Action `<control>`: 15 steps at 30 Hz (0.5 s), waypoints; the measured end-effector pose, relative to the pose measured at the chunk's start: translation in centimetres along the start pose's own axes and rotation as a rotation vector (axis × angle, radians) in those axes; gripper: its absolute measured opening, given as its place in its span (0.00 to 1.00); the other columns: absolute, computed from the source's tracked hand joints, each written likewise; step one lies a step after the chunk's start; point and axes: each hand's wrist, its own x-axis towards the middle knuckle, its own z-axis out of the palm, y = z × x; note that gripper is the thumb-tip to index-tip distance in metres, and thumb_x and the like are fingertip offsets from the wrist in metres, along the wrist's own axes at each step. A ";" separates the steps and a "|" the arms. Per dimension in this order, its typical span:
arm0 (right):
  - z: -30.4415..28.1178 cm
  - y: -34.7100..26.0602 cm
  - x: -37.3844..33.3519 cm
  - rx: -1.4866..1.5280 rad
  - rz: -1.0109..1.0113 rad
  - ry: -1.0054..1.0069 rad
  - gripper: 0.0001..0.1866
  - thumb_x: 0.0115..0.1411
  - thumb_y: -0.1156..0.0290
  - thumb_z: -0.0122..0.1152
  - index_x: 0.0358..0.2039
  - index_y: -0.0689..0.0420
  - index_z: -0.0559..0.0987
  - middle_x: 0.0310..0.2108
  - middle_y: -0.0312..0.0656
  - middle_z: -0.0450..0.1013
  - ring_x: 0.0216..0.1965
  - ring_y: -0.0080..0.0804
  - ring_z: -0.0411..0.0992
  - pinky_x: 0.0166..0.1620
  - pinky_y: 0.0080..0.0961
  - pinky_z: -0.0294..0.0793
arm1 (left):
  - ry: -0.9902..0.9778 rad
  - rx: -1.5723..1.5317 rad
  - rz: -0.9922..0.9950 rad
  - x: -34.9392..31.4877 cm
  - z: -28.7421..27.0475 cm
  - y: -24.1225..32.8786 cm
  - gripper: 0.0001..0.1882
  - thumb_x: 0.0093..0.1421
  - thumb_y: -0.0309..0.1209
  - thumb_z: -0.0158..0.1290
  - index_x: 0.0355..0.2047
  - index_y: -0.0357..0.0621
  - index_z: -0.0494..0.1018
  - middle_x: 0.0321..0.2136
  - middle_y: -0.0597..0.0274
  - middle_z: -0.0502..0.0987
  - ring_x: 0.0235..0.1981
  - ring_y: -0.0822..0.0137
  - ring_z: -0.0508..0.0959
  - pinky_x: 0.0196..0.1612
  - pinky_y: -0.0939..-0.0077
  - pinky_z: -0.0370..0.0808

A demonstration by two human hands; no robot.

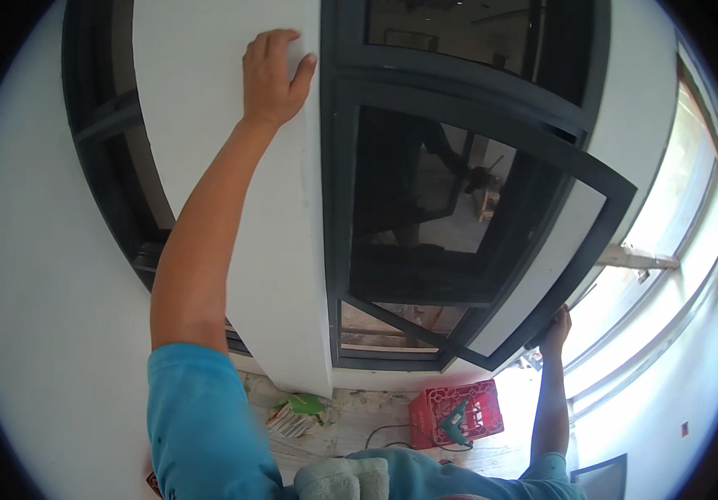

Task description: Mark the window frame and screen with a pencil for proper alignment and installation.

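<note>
My left hand (pixel 277 82) is raised against the white pillar (pixel 284 208) beside the window, thumb apart from the fingers, holding nothing. A dark grey window sash (pixel 588 258) stands swung out from its dark grey window frame (pixel 338 225). Low beside the sash's free edge, my right hand (pixel 555 335) is closed around something dark, partly hidden by the hand and the sash; I cannot make out what it is. Dark glass (pixel 417 192) in the window reflects a figure and an arm.
Below the window, a red plastic crate (pixel 421 417) stands on the floor with a green power drill (pixel 455 422) and its cord. A green packet (pixel 305 405) lies by the pillar's foot. Another dark-framed window (pixel 113 117) is at left; a bright opening (pixel 667 217) is at right.
</note>
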 end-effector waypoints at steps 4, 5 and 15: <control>0.8 -1.3 -2.6 0.111 0.021 -0.201 0.10 0.63 0.64 0.49 0.37 0.58 0.73 0.22 0.30 0.68 0.21 0.14 0.66 0.24 0.13 0.66 | -0.163 -0.104 -0.265 -2.1 -2.9 7.8 0.18 0.55 0.34 0.58 0.42 0.37 0.69 0.40 0.50 0.72 0.43 0.51 0.72 0.47 0.63 0.68; 0.7 -2.2 -3.6 0.141 0.051 -0.280 0.10 0.63 0.65 0.49 0.38 0.58 0.73 0.23 0.31 0.69 0.22 0.14 0.67 0.24 0.13 0.66 | -0.225 -0.121 -0.330 -3.7 -4.2 10.9 0.16 0.54 0.32 0.58 0.41 0.37 0.69 0.38 0.52 0.73 0.42 0.52 0.73 0.47 0.64 0.69; -5.3 -3.1 -14.6 0.183 0.389 -0.741 0.18 0.58 0.79 0.54 0.49 0.53 0.69 0.27 0.30 0.66 0.19 0.14 0.63 0.20 0.14 0.64 | -0.631 -0.705 -0.795 -13.4 -16.5 48.4 0.46 0.46 0.48 0.65 0.56 0.32 0.55 0.50 0.48 0.60 0.54 0.55 0.62 0.55 0.62 0.60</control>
